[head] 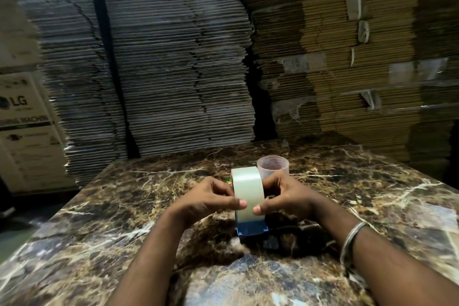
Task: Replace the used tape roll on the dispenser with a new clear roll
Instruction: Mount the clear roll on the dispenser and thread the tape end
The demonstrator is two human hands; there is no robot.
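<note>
A full roll of pale, translucent clear packing tape [248,191] is held upright on edge above the brown, white-veined marble tabletop [372,196], and is seated in or against the blue plastic tape dispenser [252,228] whose front lip shows just beneath it. The roll is gripped from both sides: the left hand [211,197] is closed on its left face, with the thumb laid across the outer band of tape, and the right hand [285,197] is closed on its right face, with the thumb tip pressed to the band from the other side. The remaining fingers of both hands are curled behind the roll, and whether they also bear on the dispenser frame cannot be told. A small clear plastic cup [273,166] stands on the tabletop just behind the roll, and tall stacks of flattened corrugated cardboard [173,57] rise beyond the table. The roll is judged to be stiff and moderately heavy for its size, being wound tight on a rigid core, with a smooth outer band that may be slippery under dry thumbs. A firmer hold would likely be had on the flat side faces or through the core than on the band. The free end of clear tape is likely to be hard to find and, once lifted, apt to cling to skin. Whether the roll is fully home on the hub cannot be seen.
</note>
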